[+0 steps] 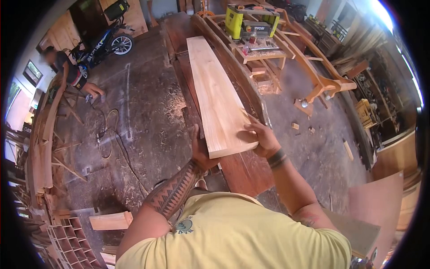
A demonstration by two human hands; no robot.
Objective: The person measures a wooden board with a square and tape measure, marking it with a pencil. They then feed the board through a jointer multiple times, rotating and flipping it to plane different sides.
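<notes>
A long pale wooden board (218, 98) stretches away from me over a dark reddish workbench (246, 172). My left hand (200, 148) is closed around the board's near left corner, with the fingers along its left edge. At the near right edge, my right hand (263, 138) grips the board, its fingers bent over the top face. The near end of the board faces my chest. Its far end lies over the dark timber of the bench. The undersides of both hands are hidden.
A person (69, 69) is at a long timber (53, 114) on the left. A green planer (253, 24) stands on a small wooden table (264, 56) beyond the bench. A cable (121, 143) and wood shavings (176, 104) lie on the floor. A motorcycle (101, 51) stands behind.
</notes>
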